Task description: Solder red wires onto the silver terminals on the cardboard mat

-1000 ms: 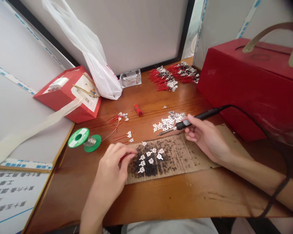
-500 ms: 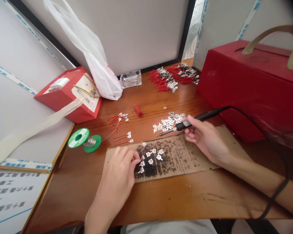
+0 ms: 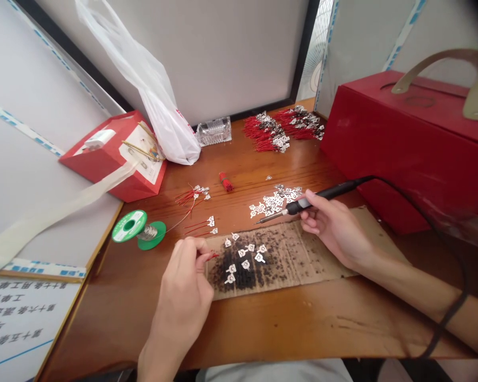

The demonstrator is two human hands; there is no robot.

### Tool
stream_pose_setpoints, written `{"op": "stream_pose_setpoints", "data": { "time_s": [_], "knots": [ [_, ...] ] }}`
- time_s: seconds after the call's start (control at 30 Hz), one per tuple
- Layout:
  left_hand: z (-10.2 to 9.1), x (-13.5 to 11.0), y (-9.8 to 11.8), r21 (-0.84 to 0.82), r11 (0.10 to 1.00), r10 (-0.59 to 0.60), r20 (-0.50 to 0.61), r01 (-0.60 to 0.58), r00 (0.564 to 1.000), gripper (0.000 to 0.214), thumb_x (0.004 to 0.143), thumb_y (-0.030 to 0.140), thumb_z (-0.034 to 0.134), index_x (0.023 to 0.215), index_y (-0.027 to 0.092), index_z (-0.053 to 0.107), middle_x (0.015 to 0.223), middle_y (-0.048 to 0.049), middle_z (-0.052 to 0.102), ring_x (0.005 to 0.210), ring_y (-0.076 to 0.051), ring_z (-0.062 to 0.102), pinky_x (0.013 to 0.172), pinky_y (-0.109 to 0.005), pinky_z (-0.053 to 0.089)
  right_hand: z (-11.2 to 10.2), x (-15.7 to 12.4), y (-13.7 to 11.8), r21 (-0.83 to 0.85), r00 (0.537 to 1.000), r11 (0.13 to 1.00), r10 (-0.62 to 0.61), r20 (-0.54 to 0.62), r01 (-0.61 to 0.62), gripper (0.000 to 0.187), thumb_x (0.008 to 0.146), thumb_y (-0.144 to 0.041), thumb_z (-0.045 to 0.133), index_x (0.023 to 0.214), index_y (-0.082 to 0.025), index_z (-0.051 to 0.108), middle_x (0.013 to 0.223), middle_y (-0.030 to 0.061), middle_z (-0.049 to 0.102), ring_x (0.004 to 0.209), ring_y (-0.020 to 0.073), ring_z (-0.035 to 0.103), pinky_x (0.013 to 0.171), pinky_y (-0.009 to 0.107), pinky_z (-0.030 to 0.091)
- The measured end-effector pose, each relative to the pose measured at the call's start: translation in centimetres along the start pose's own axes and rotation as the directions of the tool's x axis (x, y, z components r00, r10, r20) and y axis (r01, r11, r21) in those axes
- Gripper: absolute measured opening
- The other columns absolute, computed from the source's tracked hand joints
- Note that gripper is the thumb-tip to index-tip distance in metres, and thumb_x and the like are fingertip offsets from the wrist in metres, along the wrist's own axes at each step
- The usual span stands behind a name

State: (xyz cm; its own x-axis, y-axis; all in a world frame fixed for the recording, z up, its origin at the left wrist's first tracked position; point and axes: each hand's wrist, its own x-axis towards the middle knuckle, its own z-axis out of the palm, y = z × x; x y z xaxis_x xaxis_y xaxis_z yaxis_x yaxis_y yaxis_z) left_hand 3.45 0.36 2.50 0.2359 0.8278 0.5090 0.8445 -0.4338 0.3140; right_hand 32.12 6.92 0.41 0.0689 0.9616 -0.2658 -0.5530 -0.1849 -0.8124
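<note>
The left hand [image 3: 185,284] is closed in a pinch, thumb and fingertips drawn together on a short red wire [image 3: 212,256] whose end pokes out just past the fingertips. The hand rests on the wooden table [image 3: 263,329] at the near left edge of the scorched cardboard sheet [image 3: 302,254], and the wire's tip reaches over that edge. Just beyond the fingertips, on the blackened patch of the cardboard, lie several small metal terminals [image 3: 245,257], loose and apart from one another. Further out from the same hand, to its left, sits a green solder spool [image 3: 137,229], with a few finished red leads [image 3: 203,225] between it and the cardboard.

The right hand [image 3: 336,228] is wrapped around a soldering iron [image 3: 302,204], held like a pen (fingers curled on the black grip, cord trailing back past the wrist). Its metal tip points toward the left hand and hangs just above the far edge of the cardboard, touching nothing that can be seen. Beyond its fingers lies a scatter of loose terminals [image 3: 276,199], and well behind them bundles of red wires [image 3: 282,127] beside a large red box [image 3: 414,143].
</note>
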Motion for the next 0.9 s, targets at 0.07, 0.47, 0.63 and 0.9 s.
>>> {"op": "stream_pose_setpoints", "data": {
  "time_s": [0.07,0.47,0.63,0.9],
  "knots": [
    [0.0,-0.1,0.0,0.003,1.0,0.0,-0.035,0.0,0.999,0.02,0.113,0.007,0.044,0.106,0.023,0.054,0.095,0.001,0.061,0.085,-0.011,0.064,0.08,-0.024,0.051,0.0,0.0,-0.1,0.002,1.0,1.0,0.004,0.004,-0.004,0.058,0.057,-0.057,0.113,0.078,-0.016,0.077,0.067,0.0012,0.059,0.058,0.0078,0.044,0.048,0.022,0.033],
    [0.3,0.8,-1.7,-0.001,0.999,-0.052,0.061,0.052,0.997,0.013,0.113,0.022,0.059,0.122,0.023,0.069,0.104,-0.0001,0.073,0.093,-0.016,0.072,0.082,-0.029,0.056,-0.1,0.1,0.1,0.021,1.0,1.0,0.013,-0.022,-0.013,0.061,0.05,-0.056,0.115,0.076,-0.016,0.077,0.067,0.0012,0.061,0.057,0.0067,0.045,0.047,0.019,0.036],
    [2.4,2.3,-2.6,0.0,0.998,-0.062,0.177,0.063,0.982,0.019,0.112,0.026,0.062,0.12,0.026,0.079,0.112,-0.0031,0.076,0.106,-0.025,0.071,0.087,-0.038,0.056,0.0,0.1,0.0,0.032,1.0,0.999,0.015,-0.016,-0.015,0.062,0.05,-0.055,0.116,0.076,-0.016,0.075,0.067,0.0007,0.06,0.057,0.0065,0.044,0.046,0.019,0.036],
    [2.3,3.3,-2.8,-0.069,0.997,-0.027,0.178,0.04,0.984,0.011,0.104,0.018,0.072,0.101,0.024,0.081,0.1,-0.0011,0.078,0.094,-0.021,0.073,0.086,-0.037,0.056,-0.1,-0.1,0.0,0.037,1.0,0.999,0.018,-0.017,-0.017,0.06,0.05,-0.054,0.116,0.077,-0.016,0.076,0.067,0.0006,0.061,0.058,0.0065,0.044,0.047,0.018,0.036]
  ]
}}
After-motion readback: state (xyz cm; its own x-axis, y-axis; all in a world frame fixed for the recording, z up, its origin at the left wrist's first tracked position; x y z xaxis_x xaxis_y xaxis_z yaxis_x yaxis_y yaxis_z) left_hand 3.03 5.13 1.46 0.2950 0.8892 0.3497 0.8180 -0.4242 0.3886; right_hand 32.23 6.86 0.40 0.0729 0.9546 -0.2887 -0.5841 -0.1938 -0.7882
